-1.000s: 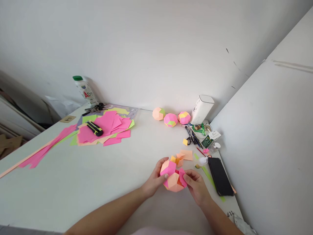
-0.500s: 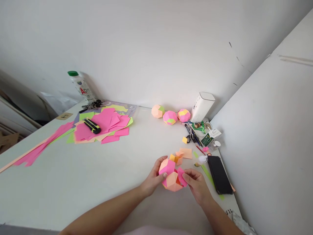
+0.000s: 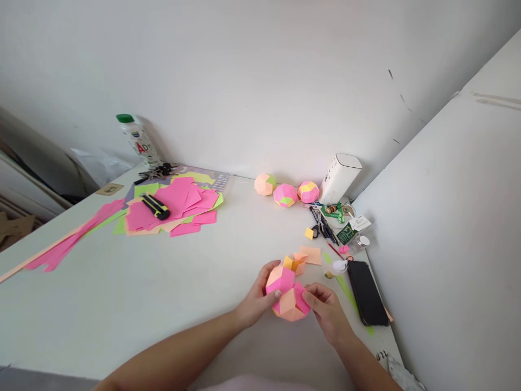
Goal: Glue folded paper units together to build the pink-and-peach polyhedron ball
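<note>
A pink and peach faceted paper ball [image 3: 290,305] is held over the near part of the table. My left hand [image 3: 260,296] is closed around its left side, the thumb pressed on the front. With my right hand [image 3: 325,307] I pinch a pink folded paper piece [image 3: 300,297] at the ball's right side, and it lies against the neighbouring peach face. Just behind the ball are folded orange and peach paper pieces [image 3: 296,264] and a flat peach sheet [image 3: 311,256].
Three finished-looking paper balls [image 3: 285,195] stand by the wall beside a white container [image 3: 341,176]. Scissors [image 3: 316,227], a small jar [image 3: 360,243] and a black phone [image 3: 368,293] lie at right. At left, a box cutter [image 3: 155,206] rests on pink paper sheets [image 3: 179,198] near a bottle [image 3: 140,142].
The pink piece has moved inward against the ball, and the gap with its orange inside at that spot has mostly closed. Both hands keep their holds.
</note>
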A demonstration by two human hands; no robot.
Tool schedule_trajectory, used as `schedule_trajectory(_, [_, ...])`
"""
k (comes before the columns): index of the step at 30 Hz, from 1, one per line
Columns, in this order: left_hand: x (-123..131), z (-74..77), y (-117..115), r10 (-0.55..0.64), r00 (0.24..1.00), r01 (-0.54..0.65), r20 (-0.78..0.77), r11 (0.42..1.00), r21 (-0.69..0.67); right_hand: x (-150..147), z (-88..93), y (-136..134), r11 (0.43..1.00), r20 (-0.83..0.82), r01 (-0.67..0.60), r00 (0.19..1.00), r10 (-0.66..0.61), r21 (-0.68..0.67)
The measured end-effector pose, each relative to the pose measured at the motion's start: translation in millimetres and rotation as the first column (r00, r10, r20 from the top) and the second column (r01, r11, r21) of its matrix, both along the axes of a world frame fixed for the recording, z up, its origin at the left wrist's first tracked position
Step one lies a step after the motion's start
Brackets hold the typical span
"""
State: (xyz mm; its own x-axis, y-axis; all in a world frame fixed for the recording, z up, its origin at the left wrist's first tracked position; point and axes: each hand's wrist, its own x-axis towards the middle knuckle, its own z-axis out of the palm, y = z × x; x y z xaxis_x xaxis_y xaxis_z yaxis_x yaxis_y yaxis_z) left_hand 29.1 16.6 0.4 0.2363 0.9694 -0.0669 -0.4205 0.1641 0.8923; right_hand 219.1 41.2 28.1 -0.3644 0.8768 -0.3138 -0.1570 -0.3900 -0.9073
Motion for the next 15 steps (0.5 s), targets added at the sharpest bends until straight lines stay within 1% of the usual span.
schedule_trajectory(4, [0.8,-1.0,-1.3,0.014,1.0,-0.013,-0.026,0.999,0.05,-0.5,1.5,-0.8,1.0,-0.001,-0.005,1.0,0.005,0.03])
schedule_trajectory(7, [1.0,-2.7,-1.6,0.035,0.998,-0.032,-0.044,0.998,0.06,-1.4,2.9,-1.3,0.999,-0.008,-0.02,1.0,0.021,0.048])
schedule_trajectory(11, [1.4,-5.1,-1.4,0.074,0.996,-0.071,-0.059,0.996,0.063,-3.7,4.4,-2.8,0.999,-0.024,-0.027,0.999,0.028,0.028])
schedule_trajectory(15, [2.0,-4.2,-2.1,0.074,0.994,-0.069,-0.08,0.995,0.065,-5.4,5.0,-4.5,1.0,-0.032,-0.004,0.999,0.004,0.011])
